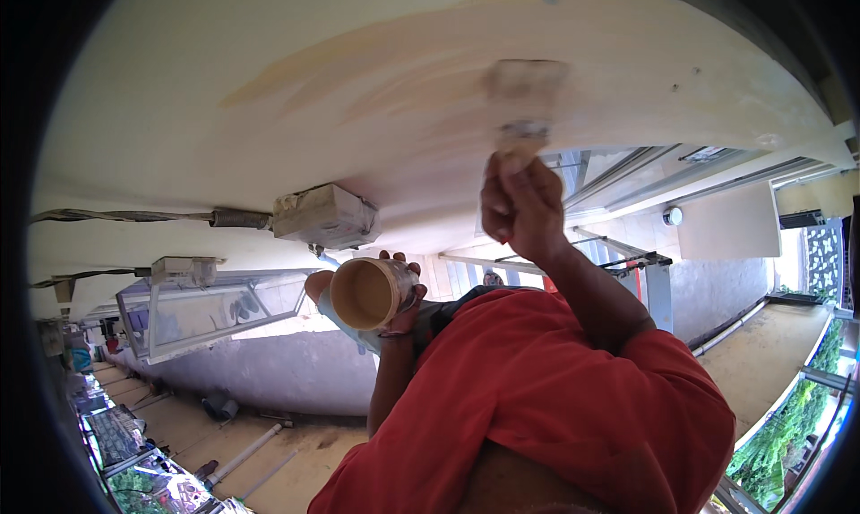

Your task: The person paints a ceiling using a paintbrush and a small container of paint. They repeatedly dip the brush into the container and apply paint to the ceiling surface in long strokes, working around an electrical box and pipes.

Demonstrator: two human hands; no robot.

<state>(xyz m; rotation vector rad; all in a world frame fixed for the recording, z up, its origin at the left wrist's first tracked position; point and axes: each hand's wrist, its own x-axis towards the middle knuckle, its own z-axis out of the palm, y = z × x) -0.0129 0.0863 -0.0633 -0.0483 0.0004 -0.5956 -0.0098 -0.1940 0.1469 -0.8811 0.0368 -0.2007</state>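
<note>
While a blurry flat tool [523,131] is up by the streaky wall [340,75], my right hand [526,201] pinches it tight, maybe to steer. My left hand [411,310] curls round a tub [365,295], mouth facing me, perhaps so I see inside.

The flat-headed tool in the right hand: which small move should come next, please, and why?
Perhaps draw the flat-headed tool lightly across the yellowish streaks: the right hand holds it near this uneven colouring, while the left hand holds the tub.
</note>
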